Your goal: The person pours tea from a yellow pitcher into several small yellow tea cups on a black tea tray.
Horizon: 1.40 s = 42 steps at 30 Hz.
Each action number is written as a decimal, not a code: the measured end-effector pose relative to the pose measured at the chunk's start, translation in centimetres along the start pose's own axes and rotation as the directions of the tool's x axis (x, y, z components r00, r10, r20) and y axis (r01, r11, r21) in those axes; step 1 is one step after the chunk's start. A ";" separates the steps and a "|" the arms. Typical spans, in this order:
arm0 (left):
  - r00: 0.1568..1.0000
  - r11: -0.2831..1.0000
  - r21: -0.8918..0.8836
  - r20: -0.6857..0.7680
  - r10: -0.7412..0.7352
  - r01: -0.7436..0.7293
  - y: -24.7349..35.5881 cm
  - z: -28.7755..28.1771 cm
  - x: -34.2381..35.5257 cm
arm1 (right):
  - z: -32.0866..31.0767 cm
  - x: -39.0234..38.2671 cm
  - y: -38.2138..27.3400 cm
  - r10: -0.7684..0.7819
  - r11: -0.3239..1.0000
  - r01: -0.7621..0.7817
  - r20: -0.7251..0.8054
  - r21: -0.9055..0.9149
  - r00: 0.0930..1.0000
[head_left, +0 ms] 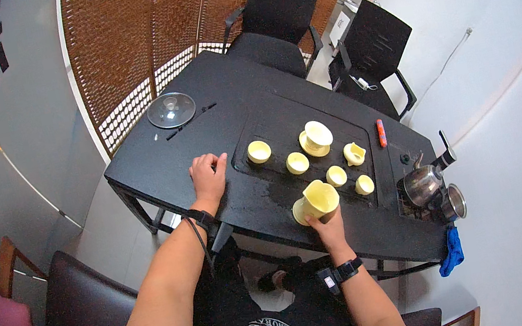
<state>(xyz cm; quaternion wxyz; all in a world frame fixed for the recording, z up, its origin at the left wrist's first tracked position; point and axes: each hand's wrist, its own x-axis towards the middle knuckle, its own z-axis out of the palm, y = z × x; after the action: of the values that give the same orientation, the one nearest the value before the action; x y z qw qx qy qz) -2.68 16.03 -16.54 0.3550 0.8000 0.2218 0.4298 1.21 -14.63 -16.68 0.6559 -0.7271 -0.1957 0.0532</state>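
My right hand point(329, 226) grips a pale yellow pitcher point(318, 199) from its near side, at the front edge of the tea tray point(265, 186). The pitcher leans a little, its open mouth facing up. My left hand point(209, 176) rests on the black table left of the tray, its fingers curled in and nothing seen in them. Several small yellow cups point(297, 164) stand on the tray in a slanting row. Behind them are a yellow lidless-looking bowl point(318, 135) on a saucer and a small yellow spouted piece point(354, 155).
A glass lid point(162, 116) and thin black sticks point(190, 122) lie at the far left. On the right are an orange-red tube point(381, 133), a steel kettle point(421, 186), a steel pot point(455, 202) and a hanging blue cloth point(452, 251). Black chairs point(283, 2) stand behind the table.
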 end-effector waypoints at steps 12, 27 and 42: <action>0.999 1.000 -0.011 -0.037 0.021 -0.021 0.2 0.4 -0.1 | 0.6 -0.3 -1.6 -0.022 0.996 0.017 -0.056 -0.091 0.998; 1.000 1.000 0.029 -0.004 0.005 -0.005 -0.5 1.0 -0.2 | 0.7 -0.5 -2.1 -0.055 0.980 0.032 -0.109 -0.198 0.992; 0.999 0.999 0.042 0.019 0.027 -0.027 -1.3 0.1 0.2 | -0.9 -0.1 -4.2 -0.097 0.994 0.105 -0.164 0.043 0.982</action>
<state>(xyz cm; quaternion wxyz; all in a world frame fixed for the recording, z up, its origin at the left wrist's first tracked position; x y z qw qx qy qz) -2.49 16.96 -17.43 0.3340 0.8142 0.2168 0.4226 0.47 -15.24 -12.53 0.6901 -0.7009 -0.1770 -0.0343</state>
